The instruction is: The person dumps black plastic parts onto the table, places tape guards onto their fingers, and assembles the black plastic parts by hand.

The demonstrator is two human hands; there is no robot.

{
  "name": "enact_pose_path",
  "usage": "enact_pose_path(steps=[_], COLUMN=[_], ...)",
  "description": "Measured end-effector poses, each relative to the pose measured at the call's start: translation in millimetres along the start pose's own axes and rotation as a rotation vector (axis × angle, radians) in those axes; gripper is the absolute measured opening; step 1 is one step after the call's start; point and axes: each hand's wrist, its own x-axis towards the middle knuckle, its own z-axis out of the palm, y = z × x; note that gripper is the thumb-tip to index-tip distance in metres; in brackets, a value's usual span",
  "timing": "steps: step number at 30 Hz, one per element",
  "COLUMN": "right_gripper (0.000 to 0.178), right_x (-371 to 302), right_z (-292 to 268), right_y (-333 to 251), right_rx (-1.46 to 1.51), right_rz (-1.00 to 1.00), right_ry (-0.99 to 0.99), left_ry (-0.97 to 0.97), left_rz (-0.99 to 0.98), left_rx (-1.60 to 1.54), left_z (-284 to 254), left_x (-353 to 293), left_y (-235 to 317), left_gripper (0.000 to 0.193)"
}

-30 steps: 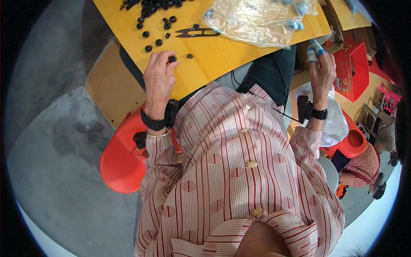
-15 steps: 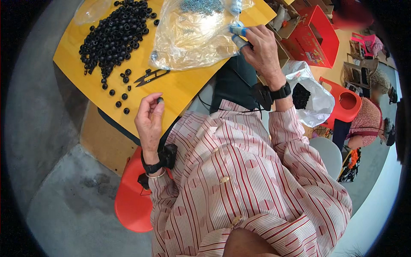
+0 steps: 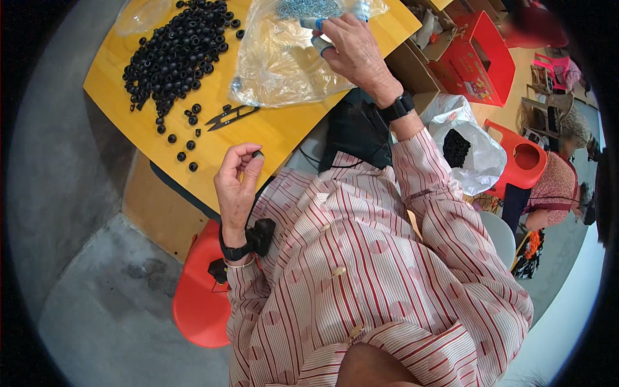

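My left hand (image 3: 237, 184) is at the near edge of the yellow table, pinching a small black bead (image 3: 258, 155) between thumb and fingertips. My right hand (image 3: 354, 51), with blue-and-white wraps on its fingers, reaches over a clear plastic bag (image 3: 277, 77). Its thumb and forefinger are apart, and nothing shows between them. By the forefinger, small glittery blue beads (image 3: 309, 8) lie on the bag. Black thread snips (image 3: 232, 117) rest on the table beyond my left hand. A large heap of black beads (image 3: 171, 58) covers the table's left side, with several loose ones nearer me.
The yellow table (image 3: 106, 71) ends close to my lap. To the right stand a white sack (image 3: 480, 158) with black pieces inside, a red box (image 3: 467, 68) and a red stool (image 3: 532, 158). Another person (image 3: 548, 187) is at the far right. A red seat (image 3: 196, 303) is below my left arm.
My right hand has moved left and farther away, over the bag toward the blue beads. The left hand has shifted slightly right, still pinching the black bead.
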Motion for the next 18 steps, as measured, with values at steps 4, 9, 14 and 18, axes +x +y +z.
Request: enact_pose_path(steps=[4, 9, 14, 18], right_gripper=[0.023, 0.03, 0.027, 0.029], right_x=[3, 3, 4, 4], right_z=[9, 22, 25, 27], right_y=[-6, -11, -14, -13], right_rx=[0.092, 0.095, 0.05, -0.008], right_rz=[-0.012, -0.005, 0.001, 0.011], right_ry=[-0.041, -0.059, -0.093, -0.129], left_ry=[0.008, 0.003, -0.043, -0.049], left_rz=[-0.004, 0.009, -0.017, 0.004], left_rx=[-0.011, -0.011, 0.004, -0.002], left_z=[1, 1, -1, -1], left_x=[1, 1, -1, 1], left_y=[-2, -1, 2, 0], left_gripper=[0.016, 0.016, 0.018, 0.018])
